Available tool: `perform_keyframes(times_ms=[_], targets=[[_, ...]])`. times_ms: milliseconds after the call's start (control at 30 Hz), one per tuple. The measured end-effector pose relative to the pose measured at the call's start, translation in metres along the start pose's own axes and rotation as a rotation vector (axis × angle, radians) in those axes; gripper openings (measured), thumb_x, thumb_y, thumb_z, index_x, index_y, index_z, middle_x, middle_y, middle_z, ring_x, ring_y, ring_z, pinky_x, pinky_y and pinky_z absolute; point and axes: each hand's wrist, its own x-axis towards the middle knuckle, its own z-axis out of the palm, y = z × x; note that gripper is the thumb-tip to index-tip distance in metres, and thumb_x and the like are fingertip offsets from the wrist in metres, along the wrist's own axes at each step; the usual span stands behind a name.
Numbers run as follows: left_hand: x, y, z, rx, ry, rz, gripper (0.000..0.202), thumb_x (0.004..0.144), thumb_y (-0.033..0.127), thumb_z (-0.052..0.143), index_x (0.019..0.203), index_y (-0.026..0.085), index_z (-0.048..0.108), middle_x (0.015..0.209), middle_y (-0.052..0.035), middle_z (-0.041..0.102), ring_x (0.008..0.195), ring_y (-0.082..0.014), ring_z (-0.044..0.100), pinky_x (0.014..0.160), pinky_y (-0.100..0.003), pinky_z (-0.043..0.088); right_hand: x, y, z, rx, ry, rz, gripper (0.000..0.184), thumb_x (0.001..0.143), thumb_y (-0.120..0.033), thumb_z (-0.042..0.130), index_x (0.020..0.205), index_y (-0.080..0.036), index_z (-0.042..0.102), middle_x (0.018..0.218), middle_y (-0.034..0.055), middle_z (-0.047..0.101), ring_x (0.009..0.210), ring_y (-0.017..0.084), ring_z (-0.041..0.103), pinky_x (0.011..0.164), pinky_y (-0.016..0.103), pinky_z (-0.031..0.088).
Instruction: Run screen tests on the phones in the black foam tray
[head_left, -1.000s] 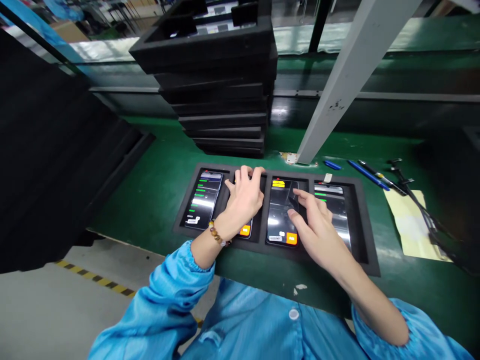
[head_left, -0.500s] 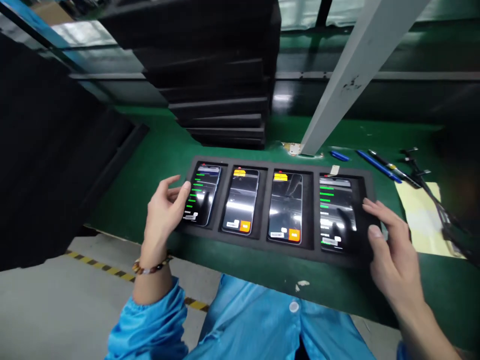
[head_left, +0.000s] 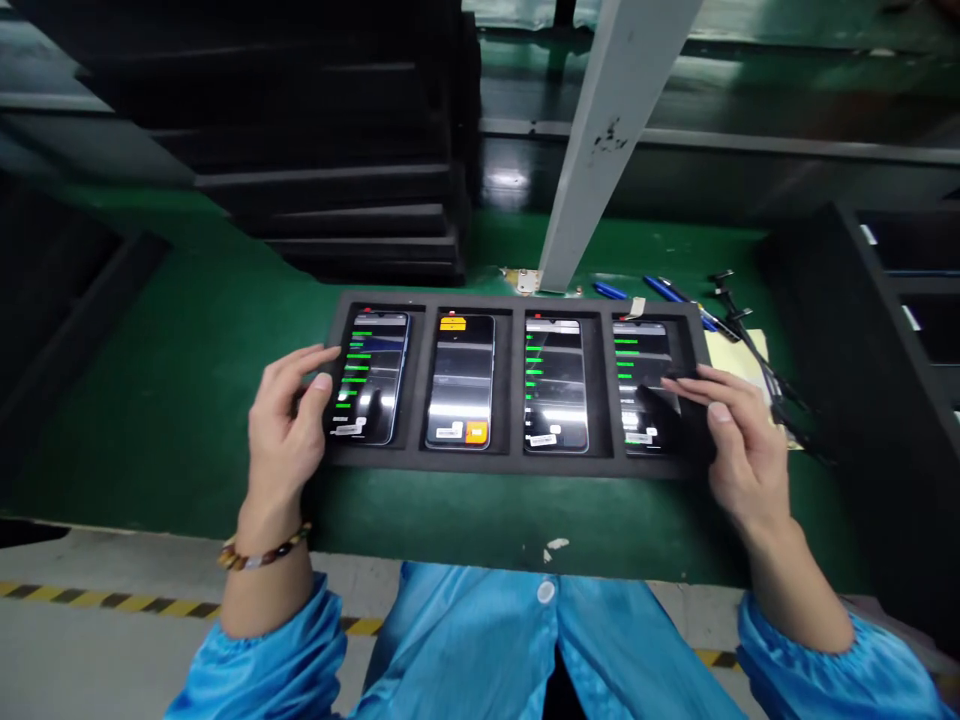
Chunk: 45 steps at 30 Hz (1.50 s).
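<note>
I have both bare hands in my head view, one at each end of a black foam tray (head_left: 517,466) lying on the green bench (head_left: 465,520). The left hand (head_left: 285,425), with a beaded bracelet (head_left: 259,558) at the wrist, is half curled, its forefinger and thumb at the tray's left edge. The right hand (head_left: 750,455) is loosely spread at the right end, its fingertips reaching over the rim; I cannot tell whether either hand actually grips. Four phones lie face up, one per compartment, each toward the left of its space. The first phone (head_left: 375,370), third phone (head_left: 556,390) and fourth phone (head_left: 637,390) show green lines; the second phone (head_left: 461,380) shows yellow at the top and an orange block below. I see a stack of black trays (head_left: 352,190) behind, a grey post (head_left: 600,140) beside it, and pens (head_left: 666,290), a cable (head_left: 780,390) and yellow paper (head_left: 735,347) near the right hand.
</note>
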Motion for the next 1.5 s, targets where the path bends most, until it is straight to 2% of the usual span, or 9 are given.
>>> perform_keyframes(times_ms=[233, 467, 600, 733, 900, 1033, 1167, 1300, 1500], targets=[[0.000, -0.003, 0.000, -0.034, -0.007, -0.008, 0.039, 0.107, 0.048, 0.064, 0.135, 0.024, 0.077, 0.148, -0.0108, 0.071, 0.144, -0.0313, 0.064, 0.126, -0.058, 0.048, -0.021, 0.000, -0.008, -0.074, -0.121, -0.190, 0.034, 0.108, -0.020, 0.054, 0.130, -0.028, 0.079, 0.123, 0.0076, 0.080, 0.136, 0.032, 0.066, 0.108, 0.052, 0.054], [-0.002, -0.003, 0.000, -0.052, -0.010, -0.032, 0.038, 0.106, 0.045, 0.064, 0.134, 0.024, 0.078, 0.151, -0.0103, 0.070, 0.146, -0.0317, 0.062, 0.129, -0.058, 0.045, -0.022, 0.002, -0.012, -0.115, -0.203, -0.269, 0.035, 0.107, -0.018, 0.055, 0.134, -0.026, 0.076, 0.126, 0.0095, 0.076, 0.138, 0.033, 0.063, 0.109, 0.050, 0.049], [-0.002, -0.006, 0.000, -0.110, -0.024, -0.066, 0.040, 0.105, 0.045, 0.065, 0.137, 0.024, 0.076, 0.155, -0.0108, 0.068, 0.148, -0.0314, 0.061, 0.128, -0.056, 0.047, -0.015, -0.019, -0.003, -0.158, -0.221, -0.319, 0.035, 0.108, -0.020, 0.053, 0.135, -0.023, 0.074, 0.139, 0.0135, 0.070, 0.138, 0.034, 0.062, 0.110, 0.052, 0.044], [-0.003, -0.011, 0.001, -0.219, -0.043, -0.115, 0.042, 0.104, 0.046, 0.067, 0.140, 0.026, 0.073, 0.161, -0.0093, 0.065, 0.152, -0.0300, 0.059, 0.130, -0.052, 0.046, -0.008, -0.046, 0.018, -0.124, -0.333, -0.419, 0.040, 0.108, -0.020, 0.050, 0.143, -0.022, 0.068, 0.137, 0.0139, 0.071, 0.143, 0.033, 0.058, 0.112, 0.052, 0.043], [-0.005, -0.009, 0.001, -0.227, -0.064, -0.135, 0.041, 0.104, 0.049, 0.065, 0.139, 0.029, 0.072, 0.163, -0.0079, 0.063, 0.157, -0.0295, 0.055, 0.130, -0.050, 0.047, 0.002, -0.056, 0.039, -0.168, -0.393, -0.345, 0.041, 0.110, -0.024, 0.047, 0.148, -0.025, 0.064, 0.142, 0.0132, 0.070, 0.148, 0.034, 0.054, 0.114, 0.055, 0.042], [-0.004, -0.006, 0.000, -0.207, -0.077, -0.144, 0.041, 0.103, 0.047, 0.063, 0.139, 0.030, 0.072, 0.163, -0.0079, 0.063, 0.158, -0.0304, 0.054, 0.129, -0.052, 0.048, 0.014, -0.054, 0.047, -0.239, -0.391, -0.231, 0.047, 0.111, -0.029, 0.045, 0.156, -0.029, 0.057, 0.148, 0.0117, 0.069, 0.153, 0.036, 0.050, 0.118, 0.060, 0.039], [-0.005, -0.007, -0.001, -0.183, -0.095, -0.147, 0.042, 0.104, 0.047, 0.061, 0.141, 0.030, 0.070, 0.165, -0.0077, 0.061, 0.158, -0.0306, 0.053, 0.128, -0.052, 0.050, 0.022, -0.054, 0.051, -0.252, -0.379, -0.201, 0.047, 0.112, -0.031, 0.043, 0.157, -0.029, 0.057, 0.149, 0.0125, 0.069, 0.154, 0.037, 0.050, 0.120, 0.062, 0.038], [-0.005, -0.008, -0.002, -0.174, -0.104, -0.139, 0.042, 0.104, 0.047, 0.060, 0.142, 0.031, 0.070, 0.166, -0.0069, 0.060, 0.160, -0.0302, 0.051, 0.128, -0.051, 0.049, 0.020, -0.054, 0.049, -0.203, -0.365, -0.243, 0.046, 0.111, -0.029, 0.046, 0.156, -0.029, 0.058, 0.148, 0.0112, 0.069, 0.154, 0.036, 0.051, 0.119, 0.059, 0.038], [-0.004, -0.010, -0.001, -0.202, -0.097, -0.129, 0.041, 0.104, 0.046, 0.063, 0.141, 0.031, 0.071, 0.165, -0.0077, 0.061, 0.160, -0.0298, 0.051, 0.130, -0.052, 0.046, 0.012, -0.053, 0.041, -0.162, -0.418, -0.414, 0.042, 0.109, -0.025, 0.048, 0.147, -0.028, 0.065, 0.138, 0.0116, 0.073, 0.147, 0.035, 0.057, 0.112, 0.054, 0.042]])
